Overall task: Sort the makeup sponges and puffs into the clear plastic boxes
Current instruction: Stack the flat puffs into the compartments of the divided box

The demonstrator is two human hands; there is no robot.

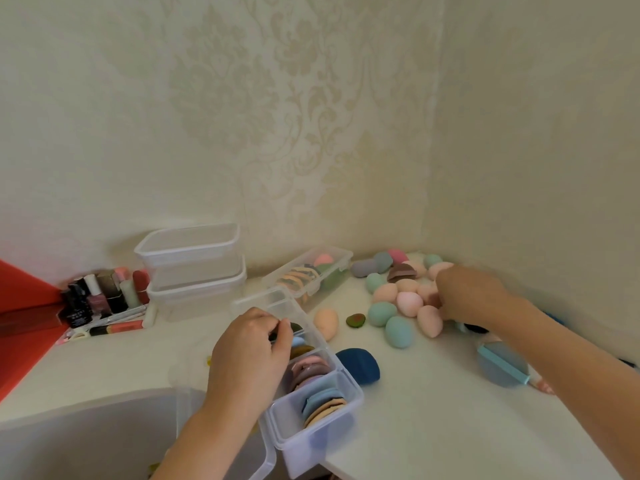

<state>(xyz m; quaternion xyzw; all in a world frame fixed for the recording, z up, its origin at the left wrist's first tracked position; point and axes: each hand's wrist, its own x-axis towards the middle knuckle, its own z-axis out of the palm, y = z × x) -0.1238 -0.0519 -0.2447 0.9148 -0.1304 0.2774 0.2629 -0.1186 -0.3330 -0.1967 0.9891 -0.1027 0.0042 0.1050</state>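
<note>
Pinching a dark puff (295, 328) between thumb and curled fingers, the left hand (252, 344) holds it over the middle of the long divided box (311, 445). That box's nearer sections hold upright rows of pink, blue and tan puffs. The right hand (467, 296) rests on the pile of egg sponges (398, 301) by the wall corner, fingers bent down among the pink ones; whether they grip one I cannot tell. A navy sponge (360, 363) lies just beside the box on the white table (433, 420). A second long box (341, 259) stands near the wall, beside two stacked tubs (194, 265).
</note>
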